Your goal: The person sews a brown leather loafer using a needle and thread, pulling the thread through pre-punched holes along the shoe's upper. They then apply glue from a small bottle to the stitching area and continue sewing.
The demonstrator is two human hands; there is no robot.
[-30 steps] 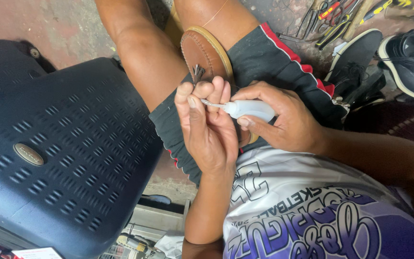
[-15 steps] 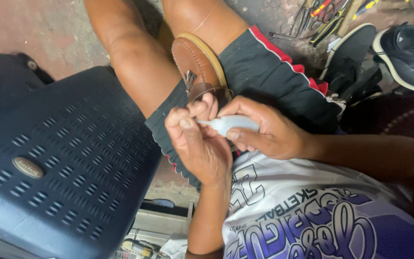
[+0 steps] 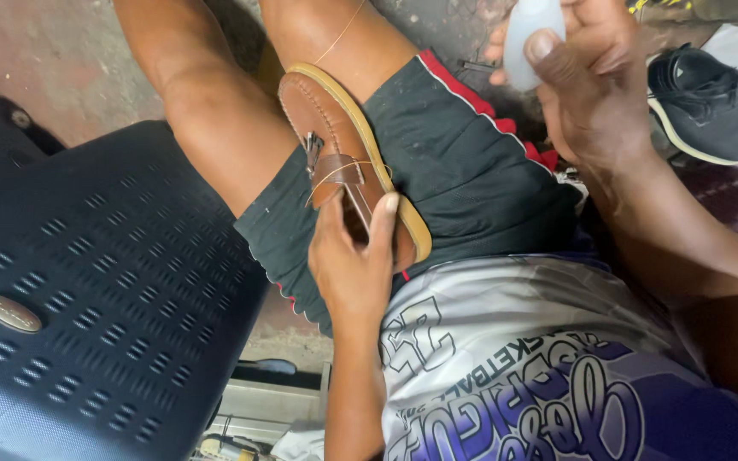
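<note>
A brown leather sandal (image 3: 335, 128) with a tan sole edge lies sole-down along the person's thigh, resting on the dark shorts (image 3: 463, 162) with red trim. Its heel end points away from the body, its strap end toward the torso. A thin pale thread (image 3: 328, 175) loops across the strap near a small metal buckle.

The left hand (image 3: 354, 265) grips the near end of the sandal — thumb on one side of the strap, fingers wrapped around the other, closed firmly on the leather. The right hand (image 3: 587, 81) is raised well above and to the right of the sandal, curled tight around a small whitish bottle (image 3: 527, 34), thumb pressed against its side; the bottle's tip is cut off by the frame edge.

Left of the sandal, past the bare leg, stands a dark blue plastic chair (image 3: 87, 299) with rows of slots in its seat. Far right of the sandal, beyond the raised hand, a black sneaker (image 3: 702, 102) with a pale sole sits on the ground. Nearer the camera than the sandal, the person's grey and purple printed shirt (image 3: 540, 367) fills the lower frame.
</note>
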